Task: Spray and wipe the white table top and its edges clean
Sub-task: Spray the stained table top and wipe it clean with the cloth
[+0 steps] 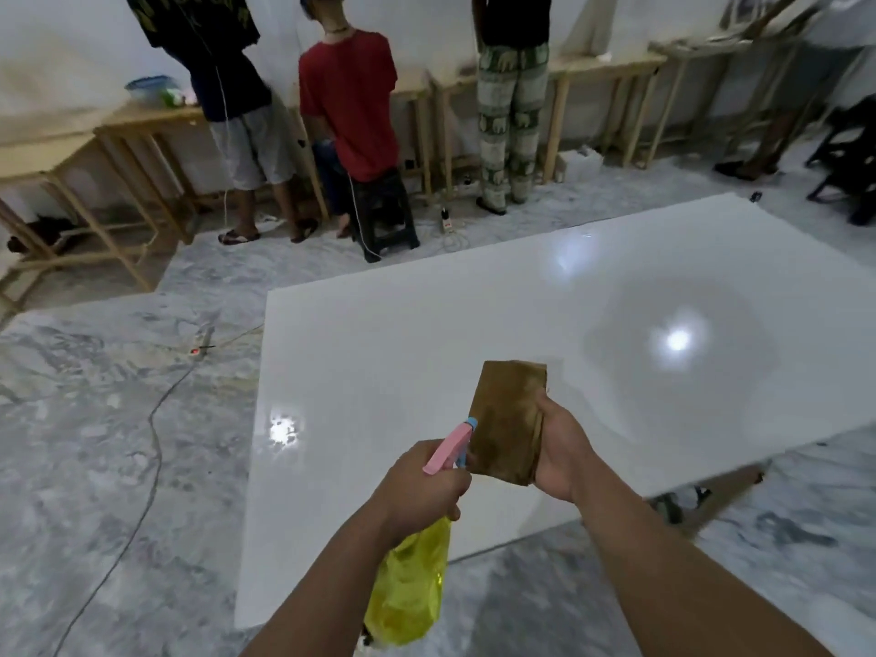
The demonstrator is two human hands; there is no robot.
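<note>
We hold the spray bottle (pixel 412 576) in our left hand (pixel 419 486), with the fingers wrapped tightly around its neck just below the pink trigger head (pixel 448 450). The blue nozzle (pixel 470 424) above this grip points toward the brown cloth (pixel 509 419), almost touching it. We judge this is so the liquid goes on the cloth first, instead of straight on the table. Whether a finger is pressing the trigger, we cannot tell.

Our right hand (pixel 564 455) pinches the folded cloth by its right edge, thumb on the near side and the fingers hidden behind it. The cloth stands upright in the air, with its flat face turned to the nozzle. Most of it rises above and to the left of this grip, so a wide area is free to receive the spray.

The bottle body hangs below the left grip. It is clear yellow, and there seems to be liquid inside, but the level is not readable.

The white table top (pixel 474 334) lies under and beyond both hands, glossy, with lamp reflections. Nothing stands on it. Its near edge (pixel 521 538) passes under our forearms. We think the wiping is not yet started here.
</note>
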